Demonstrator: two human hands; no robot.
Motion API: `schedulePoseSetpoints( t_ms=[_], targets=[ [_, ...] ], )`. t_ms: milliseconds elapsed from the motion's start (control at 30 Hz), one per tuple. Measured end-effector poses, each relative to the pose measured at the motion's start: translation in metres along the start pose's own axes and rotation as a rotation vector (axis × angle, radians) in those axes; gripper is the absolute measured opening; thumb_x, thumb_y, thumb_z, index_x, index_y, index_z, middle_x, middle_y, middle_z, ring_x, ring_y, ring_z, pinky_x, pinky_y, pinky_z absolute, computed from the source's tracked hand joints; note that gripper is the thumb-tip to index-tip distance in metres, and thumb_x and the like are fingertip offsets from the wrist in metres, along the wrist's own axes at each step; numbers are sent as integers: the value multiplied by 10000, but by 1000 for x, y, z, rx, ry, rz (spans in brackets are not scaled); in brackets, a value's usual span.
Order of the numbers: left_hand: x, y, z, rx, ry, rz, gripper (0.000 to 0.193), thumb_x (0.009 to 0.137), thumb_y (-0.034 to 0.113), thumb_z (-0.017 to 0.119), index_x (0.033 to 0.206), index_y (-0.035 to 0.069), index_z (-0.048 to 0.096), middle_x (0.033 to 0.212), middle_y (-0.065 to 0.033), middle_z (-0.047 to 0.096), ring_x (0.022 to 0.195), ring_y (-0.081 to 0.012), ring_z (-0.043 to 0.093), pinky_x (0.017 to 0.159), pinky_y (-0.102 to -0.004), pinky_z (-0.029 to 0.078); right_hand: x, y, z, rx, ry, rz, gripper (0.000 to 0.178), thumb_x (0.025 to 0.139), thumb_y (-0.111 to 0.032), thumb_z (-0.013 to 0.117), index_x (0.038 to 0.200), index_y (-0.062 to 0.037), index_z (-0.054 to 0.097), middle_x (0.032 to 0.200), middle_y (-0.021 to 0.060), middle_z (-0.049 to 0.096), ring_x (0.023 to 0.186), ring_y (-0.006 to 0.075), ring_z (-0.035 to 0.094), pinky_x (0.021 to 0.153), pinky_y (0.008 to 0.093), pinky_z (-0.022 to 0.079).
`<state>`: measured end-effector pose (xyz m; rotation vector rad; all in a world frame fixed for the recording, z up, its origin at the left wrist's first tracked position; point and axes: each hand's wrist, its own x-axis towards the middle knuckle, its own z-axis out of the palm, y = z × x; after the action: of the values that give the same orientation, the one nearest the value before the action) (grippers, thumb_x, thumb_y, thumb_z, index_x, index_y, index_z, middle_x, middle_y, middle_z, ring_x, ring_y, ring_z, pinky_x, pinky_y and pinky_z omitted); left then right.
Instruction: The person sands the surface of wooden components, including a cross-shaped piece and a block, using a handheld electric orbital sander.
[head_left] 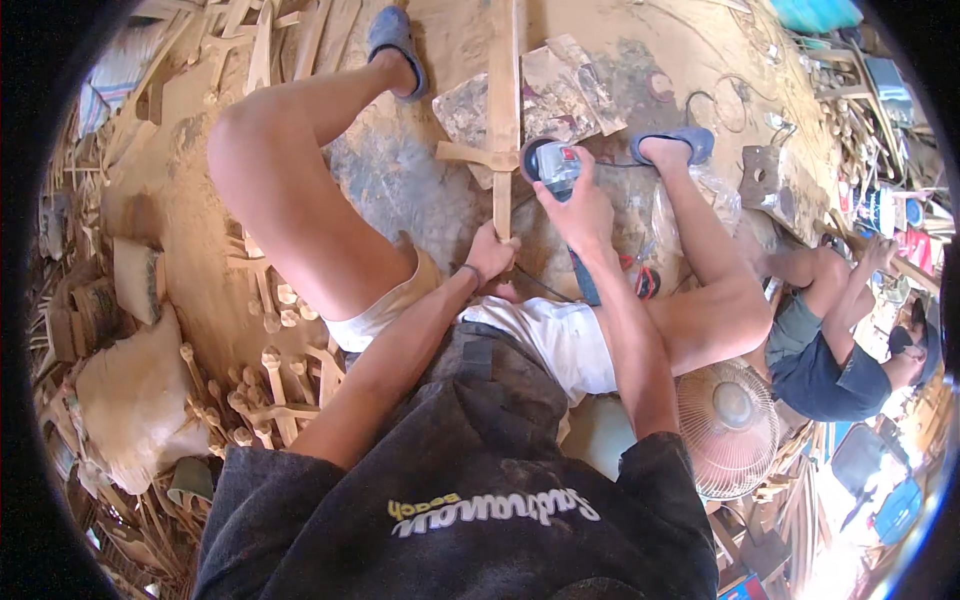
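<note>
A pale wooden sword points away from me between my legs, its blade running to the far edge of the view. My left hand is closed round the handle end, below the crossguard. In my right hand is an angle grinder, gripped from the right side with its grey head up. The round disc sits right beside the crossguard; whether it touches the wood I cannot tell. Part of the grinder's body is hidden behind my right wrist.
Dusty boards lie under the blade. Several wooden sword pieces are piled at my left. A round fan stands by my right knee, near a clear plastic bag. Another person sits at the right, holding a wooden piece.
</note>
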<state>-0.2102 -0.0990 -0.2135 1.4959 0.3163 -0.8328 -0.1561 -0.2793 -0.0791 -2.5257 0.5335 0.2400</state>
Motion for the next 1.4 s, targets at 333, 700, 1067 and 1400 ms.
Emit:
schedulePoseSetpoints(
  t_ms=[333,700,1067,1400],
  targets=[
    [6,-4,-1,95,19,69,259,949,75,671,1186,-7,608,749,-85,667,573,-169,641,502,-368,515,6,19,4,-36,90,16,831,929,-460,824,1556,-137,385,1020,297,777,975,539,747,834,596,581],
    [10,-5,-5,136,17,74,211,936,78,698,1097,-18,599,764,-102,683,584,-184,666,521,-382,534,9,9,3,-60,0,39,822,931,-429,812,1563,-133,378,1059,320,771,1014,538,743,879,631,578],
    [22,-24,-7,145,76,121,289,907,96,725,1145,-47,645,831,-142,713,690,-229,708,619,-414,571,-8,-3,17,-68,-75,-28,839,907,-474,829,1548,-145,398,1009,305,776,948,530,756,832,608,588],
    [17,-4,-11,38,-22,-21,312,897,95,697,1176,-27,626,823,-93,687,669,-196,676,607,-387,548,23,25,-12,-85,148,160,812,915,-462,827,1525,-129,408,1042,315,778,1010,523,753,891,596,585]
  ],
)
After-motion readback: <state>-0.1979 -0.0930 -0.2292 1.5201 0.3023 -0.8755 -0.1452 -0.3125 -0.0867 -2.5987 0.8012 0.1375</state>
